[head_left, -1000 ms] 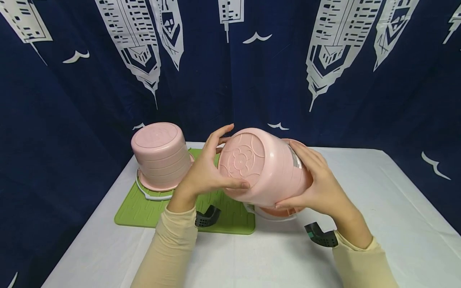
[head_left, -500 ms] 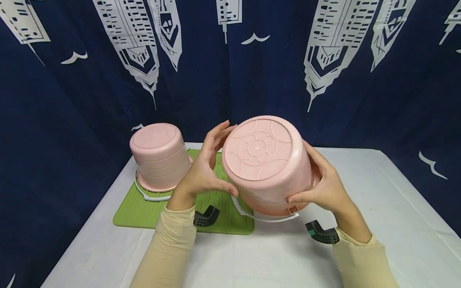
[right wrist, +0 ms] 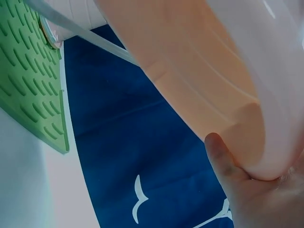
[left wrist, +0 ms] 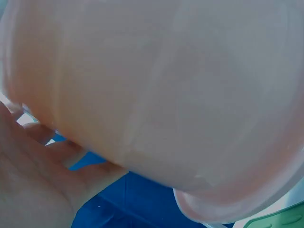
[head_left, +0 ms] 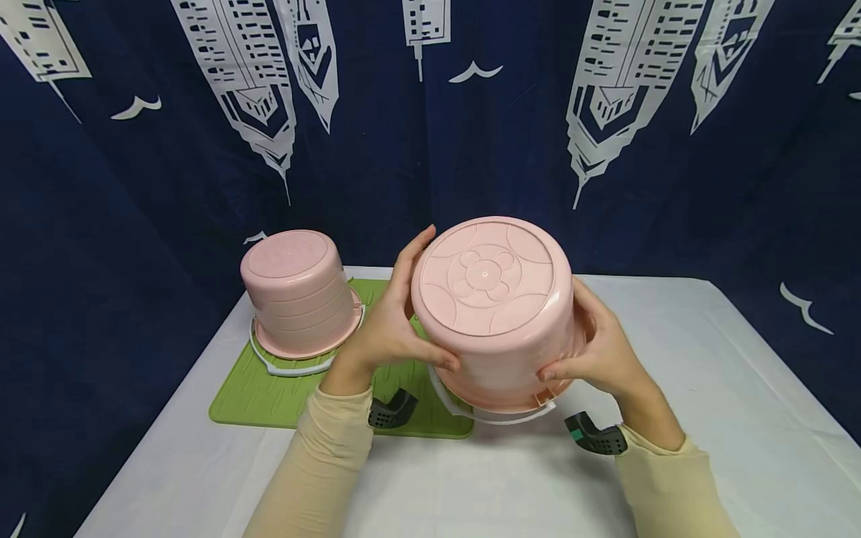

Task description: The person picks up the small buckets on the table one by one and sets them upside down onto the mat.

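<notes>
Both hands hold a large pink bucket (head_left: 498, 306) upside down and tilted, with its flower-patterned base facing the head camera. My left hand (head_left: 400, 329) grips its left side, thumb across the front and fingers behind. On the opposite side my right hand (head_left: 602, 347) holds the bucket near the rim, its thumb pointing inward. The white handle (head_left: 514, 421) hangs below the rim at the front. In the right wrist view the hollow inside of the bucket (right wrist: 199, 66) shows, with a fingertip (right wrist: 217, 149) over the rim. The bucket's wall (left wrist: 166, 85) fills most of the left wrist view.
A smaller pink bucket (head_left: 296, 291) stands upside down on a green ridged mat (head_left: 262, 396) at the left, its pale handle (head_left: 289, 369) lying around the rim. The mat lies on a white-covered table (head_left: 686, 351). Behind hangs a dark blue curtain (head_left: 457, 164) with white prints.
The large pink bucket has turned in my hands, its base swinging from facing left to facing up toward the head camera. Its handle and rim have come down at the front.
</notes>
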The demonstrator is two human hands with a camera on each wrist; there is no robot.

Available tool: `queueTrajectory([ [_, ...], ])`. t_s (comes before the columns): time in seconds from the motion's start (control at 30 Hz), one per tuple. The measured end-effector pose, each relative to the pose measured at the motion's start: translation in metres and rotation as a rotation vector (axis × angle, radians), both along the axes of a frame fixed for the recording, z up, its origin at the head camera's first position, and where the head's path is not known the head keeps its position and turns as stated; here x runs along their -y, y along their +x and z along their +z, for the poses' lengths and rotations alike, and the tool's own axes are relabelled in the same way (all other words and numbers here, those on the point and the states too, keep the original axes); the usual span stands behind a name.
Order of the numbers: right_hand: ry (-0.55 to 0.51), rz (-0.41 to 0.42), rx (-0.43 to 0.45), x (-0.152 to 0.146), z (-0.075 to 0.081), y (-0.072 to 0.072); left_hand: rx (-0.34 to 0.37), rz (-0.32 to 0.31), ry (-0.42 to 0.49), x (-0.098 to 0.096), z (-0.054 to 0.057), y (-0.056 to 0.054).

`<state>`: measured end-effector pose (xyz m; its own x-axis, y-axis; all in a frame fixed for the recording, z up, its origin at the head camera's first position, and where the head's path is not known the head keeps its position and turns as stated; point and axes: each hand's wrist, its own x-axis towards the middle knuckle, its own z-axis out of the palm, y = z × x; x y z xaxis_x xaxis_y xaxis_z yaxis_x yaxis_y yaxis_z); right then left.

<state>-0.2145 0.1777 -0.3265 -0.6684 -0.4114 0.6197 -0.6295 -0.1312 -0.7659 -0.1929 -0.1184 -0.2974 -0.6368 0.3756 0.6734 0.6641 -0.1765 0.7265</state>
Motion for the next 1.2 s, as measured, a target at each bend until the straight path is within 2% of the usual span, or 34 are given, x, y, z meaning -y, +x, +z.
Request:
queueTrajectory([
  [0.2, 0.001, 0.072, -0.035, 0.0, -0.003, -0.005, 0.008, 0.028, -0.024, -0.001, 0.0, 0.001],
  [0.27, 0.024, 0.064, -0.036, -0.001, -0.003, -0.005, 0.001, 0.036, -0.027, -0.001, 0.0, 0.0],
  [0.47, 0.14, -0.036, -0.027, -0.004, 0.0, -0.002, -0.014, 0.07, -0.034, -0.003, 0.0, 0.001],
  [0.57, 0.162, -0.036, -0.045, -0.004, 0.002, -0.002, -0.011, 0.095, -0.05, -0.002, 0.001, 0.002],
  [0.7, 0.116, -0.006, -0.069, -0.002, 0.005, 0.0, 0.001, 0.146, -0.091, -0.002, 0.002, 0.004],
  [0.93, 0.001, -0.002, -0.019, 0.005, 0.012, 0.012, 0.041, 0.192, -0.128, -0.013, 0.002, 0.008],
  [1.07, -0.029, -0.045, -0.035, 0.006, 0.015, 0.016, 0.066, 0.171, -0.158, -0.021, 0.003, 0.011],
  [1.2, -0.125, 0.005, -0.036, 0.002, 0.018, 0.017, 0.05, 0.135, -0.2, -0.017, 0.006, 0.013],
])
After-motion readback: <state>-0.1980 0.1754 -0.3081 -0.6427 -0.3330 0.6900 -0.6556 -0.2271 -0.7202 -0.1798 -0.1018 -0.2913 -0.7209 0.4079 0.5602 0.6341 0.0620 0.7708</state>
